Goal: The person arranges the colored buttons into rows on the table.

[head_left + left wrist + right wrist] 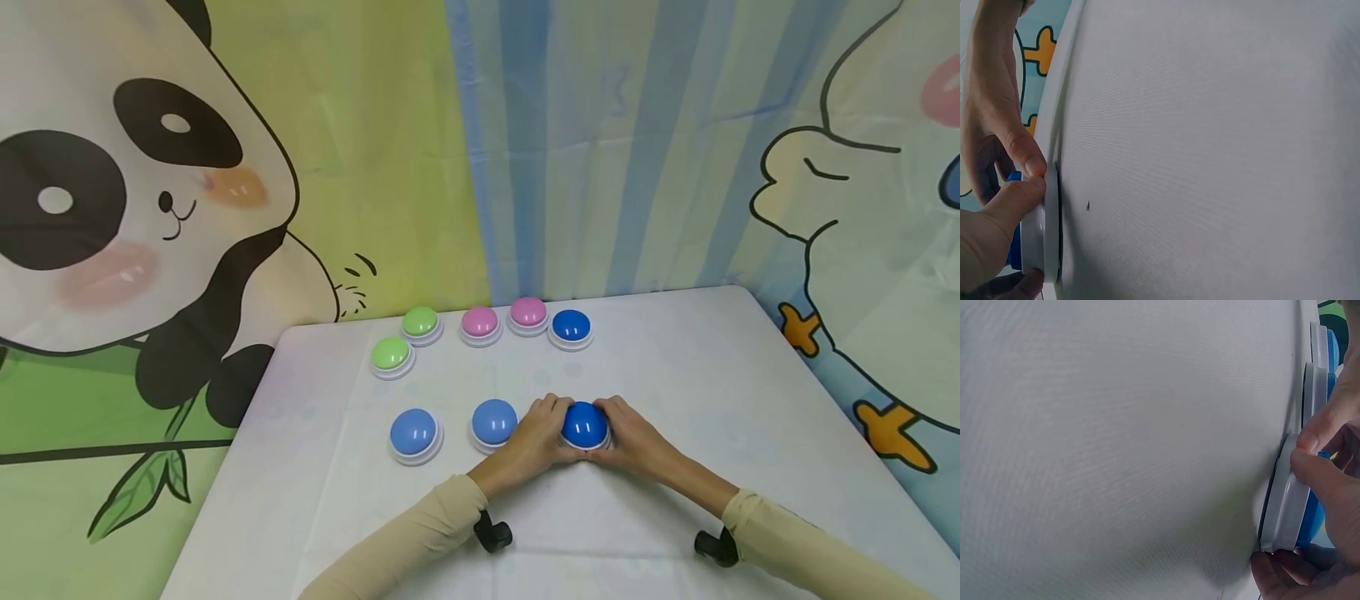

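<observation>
Both hands hold one dark blue dome push button point(584, 425) with a white round base, at the near middle of the white table. My left hand point(538, 435) grips its left side and my right hand point(632, 438) its right side. The thumbs meet at the front of the white base point(1286, 494), and the other fingers reach round the sides. In the right wrist view the base stands close over the tabletop. A lighter blue button point(494, 421) is just left of the left hand, partly hidden by it. Another lighter blue button point(412, 432) lies further left.
Along the back of the table point(675, 350) are two green buttons point(420, 322), two pink buttons point(480, 322) and a dark blue button point(571, 326). A cartoon-printed curtain point(390, 150) hangs behind. Black wrist mounts point(492, 532) hang beneath the forearms.
</observation>
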### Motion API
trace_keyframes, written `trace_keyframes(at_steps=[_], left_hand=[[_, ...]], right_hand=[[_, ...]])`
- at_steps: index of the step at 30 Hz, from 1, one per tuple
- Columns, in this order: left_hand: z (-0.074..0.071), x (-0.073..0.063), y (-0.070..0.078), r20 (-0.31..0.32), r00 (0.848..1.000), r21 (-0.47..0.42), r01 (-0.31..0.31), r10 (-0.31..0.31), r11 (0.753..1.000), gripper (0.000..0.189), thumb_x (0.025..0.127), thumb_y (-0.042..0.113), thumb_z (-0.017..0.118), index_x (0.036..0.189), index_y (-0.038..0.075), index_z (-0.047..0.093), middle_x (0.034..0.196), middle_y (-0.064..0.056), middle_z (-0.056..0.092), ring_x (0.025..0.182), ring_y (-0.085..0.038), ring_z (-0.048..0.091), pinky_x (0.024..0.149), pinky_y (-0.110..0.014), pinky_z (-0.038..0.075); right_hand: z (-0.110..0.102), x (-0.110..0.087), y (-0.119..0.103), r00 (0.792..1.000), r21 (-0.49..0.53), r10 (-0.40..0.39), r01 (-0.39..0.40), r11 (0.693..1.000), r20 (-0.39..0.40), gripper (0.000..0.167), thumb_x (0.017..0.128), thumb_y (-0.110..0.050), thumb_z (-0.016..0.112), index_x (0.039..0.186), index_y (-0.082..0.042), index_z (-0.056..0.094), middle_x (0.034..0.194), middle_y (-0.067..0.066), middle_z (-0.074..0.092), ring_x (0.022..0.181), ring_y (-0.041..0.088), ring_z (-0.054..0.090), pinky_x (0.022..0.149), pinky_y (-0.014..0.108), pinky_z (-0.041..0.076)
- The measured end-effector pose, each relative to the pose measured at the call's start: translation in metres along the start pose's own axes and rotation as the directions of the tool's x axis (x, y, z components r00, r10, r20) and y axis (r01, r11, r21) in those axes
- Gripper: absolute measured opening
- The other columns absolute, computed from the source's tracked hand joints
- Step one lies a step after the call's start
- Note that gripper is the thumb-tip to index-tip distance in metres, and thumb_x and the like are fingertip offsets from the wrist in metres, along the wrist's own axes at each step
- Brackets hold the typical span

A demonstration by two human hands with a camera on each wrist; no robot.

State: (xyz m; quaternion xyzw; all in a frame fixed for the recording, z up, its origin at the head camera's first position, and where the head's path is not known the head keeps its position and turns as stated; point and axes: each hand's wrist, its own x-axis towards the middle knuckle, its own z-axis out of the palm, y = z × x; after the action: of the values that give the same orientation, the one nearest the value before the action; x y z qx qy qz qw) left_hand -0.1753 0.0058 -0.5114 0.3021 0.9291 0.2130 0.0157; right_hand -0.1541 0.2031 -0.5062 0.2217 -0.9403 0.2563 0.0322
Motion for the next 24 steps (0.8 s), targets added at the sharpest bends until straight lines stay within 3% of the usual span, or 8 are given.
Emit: trace_keyframes(at_steps=[5, 9, 14, 17, 21, 24], left_hand=[[-0.001, 0.0, 0.0, -0.022, 0.999, 0.022, -0.03, 0.03, 0.999, 0.075, 0.08, 0.05, 0.074, 0.136, 0.01, 0.045, 0.121, -0.004, 0.055, 0.107, -0.015, 0.053, 0.094, -0.024, 0.052], [-0.004, -0.001, 0.002, -0.023, 0.999, 0.053, -0.046, 0.047, 0.998, 0.078, 0.079, 0.052, 0.074, 0.137, 0.008, 0.044, 0.121, -0.005, 0.056, 0.106, -0.016, 0.054, 0.092, -0.024, 0.053], [-0.012, -0.003, 0.003, 0.004, 1.0, 0.061, -0.025, 0.025, 0.998, 0.086, 0.079, 0.06, 0.07, 0.142, 0.009, 0.041, 0.128, -0.006, 0.055, 0.112, -0.016, 0.054, 0.092, -0.027, 0.054], [-0.022, 0.001, -0.001, -0.001, 1.0, 0.082, -0.002, 0.002, 0.997, 0.085, 0.081, 0.061, 0.066, 0.143, 0.009, 0.04, 0.132, -0.006, 0.054, 0.116, -0.018, 0.055, 0.093, -0.029, 0.055], [-0.04, 0.016, -0.012, -0.022, 0.999, 0.081, 0.031, -0.029, 0.996, 0.076, 0.087, 0.054, 0.064, 0.143, 0.008, 0.04, 0.131, -0.008, 0.056, 0.115, -0.019, 0.056, 0.095, -0.029, 0.054], [-0.051, 0.043, -0.021, -0.021, 0.997, 0.057, 0.081, -0.08, 0.995, 0.071, 0.09, 0.046, 0.065, 0.143, 0.006, 0.04, 0.131, -0.009, 0.055, 0.116, -0.021, 0.055, 0.098, -0.032, 0.052]], right_hand=[[0.0, 0.002, 0.001, 1.0, 0.006, 0.002, -0.002, 1.0, 0.0, 0.073, 0.07, -0.029, 0.087, 0.123, 0.006, 0.05, 0.112, 0.018, 0.057, 0.103, 0.028, 0.06, 0.089, 0.047, 0.055], [-0.002, 0.003, 0.0, 0.999, 0.017, 0.013, -0.014, 1.0, 0.042, 0.077, 0.07, -0.029, 0.087, 0.125, 0.008, 0.048, 0.115, 0.02, 0.056, 0.105, 0.031, 0.06, 0.091, 0.049, 0.054], [-0.013, 0.007, -0.003, 0.989, -0.006, 0.065, -0.065, 0.998, 0.129, 0.088, 0.072, -0.036, 0.084, 0.135, 0.008, 0.041, 0.122, 0.025, 0.055, 0.11, 0.037, 0.06, 0.09, 0.051, 0.055], [-0.022, 0.014, -0.001, 0.984, 0.024, 0.109, -0.114, 0.993, 0.142, 0.089, 0.077, -0.037, 0.08, 0.14, 0.007, 0.035, 0.127, 0.027, 0.054, 0.114, 0.041, 0.058, 0.089, 0.051, 0.055], [-0.031, 0.033, 0.008, 0.982, 0.075, 0.144, -0.153, 0.985, 0.119, 0.082, 0.085, -0.034, 0.074, 0.143, 0.005, 0.032, 0.13, 0.027, 0.053, 0.118, 0.043, 0.057, 0.089, 0.051, 0.055], [-0.038, 0.057, 0.016, 0.981, 0.052, 0.161, -0.167, 0.985, 0.104, 0.078, 0.086, -0.029, 0.074, 0.143, 0.004, 0.033, 0.133, 0.028, 0.05, 0.119, 0.043, 0.055, 0.09, 0.052, 0.054]])
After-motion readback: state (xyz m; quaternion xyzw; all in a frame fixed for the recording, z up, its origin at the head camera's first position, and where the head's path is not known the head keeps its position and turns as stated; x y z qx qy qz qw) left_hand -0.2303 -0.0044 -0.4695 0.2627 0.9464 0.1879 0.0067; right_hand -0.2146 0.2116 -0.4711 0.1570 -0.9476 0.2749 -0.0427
